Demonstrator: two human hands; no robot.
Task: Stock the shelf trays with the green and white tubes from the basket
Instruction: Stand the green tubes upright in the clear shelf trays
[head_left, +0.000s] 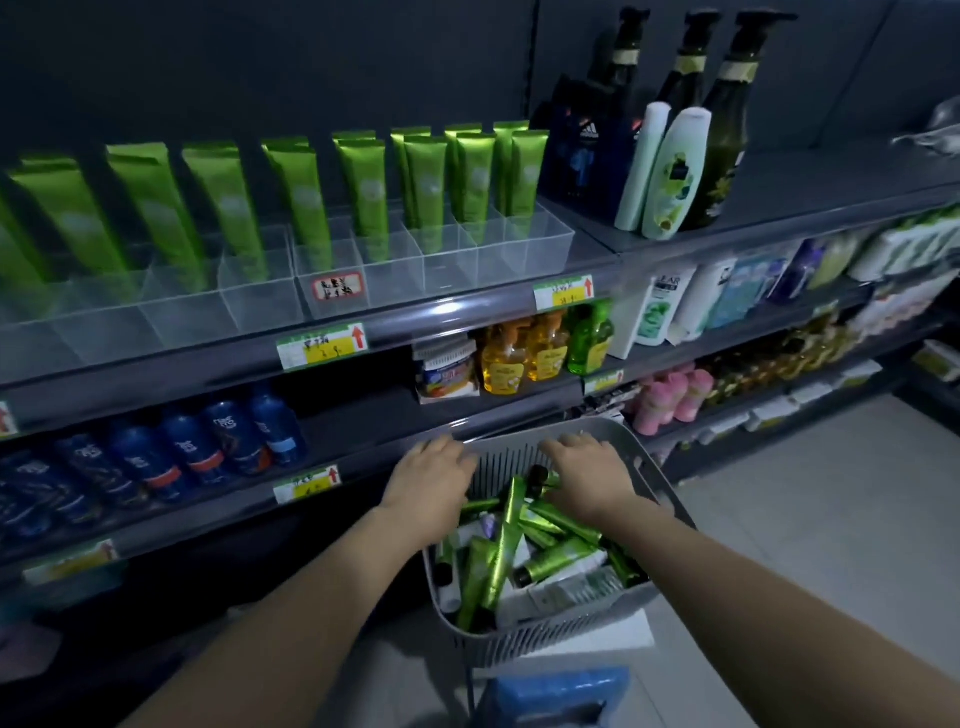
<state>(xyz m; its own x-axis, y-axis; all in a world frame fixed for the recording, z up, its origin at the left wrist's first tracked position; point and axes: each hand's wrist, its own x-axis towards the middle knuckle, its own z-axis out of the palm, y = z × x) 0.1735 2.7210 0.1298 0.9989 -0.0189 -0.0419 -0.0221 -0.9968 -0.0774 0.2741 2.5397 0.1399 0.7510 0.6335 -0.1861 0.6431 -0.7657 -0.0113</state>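
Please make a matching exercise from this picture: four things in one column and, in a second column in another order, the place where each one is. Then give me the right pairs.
Things
1. grey slatted plastic basket
2. clear plastic divided trays
3. orange pump bottles
4. pink round-topped bottles

Places
A. on the shelf under the top one, beside a green bottle
B. on a lower shelf, right of the basket
C. on the top shelf, holding upright green tubes
D. in front of the shelves, with the left hand and the right hand at it

Pairs: 1-D, 2-C, 3-A, 4-B
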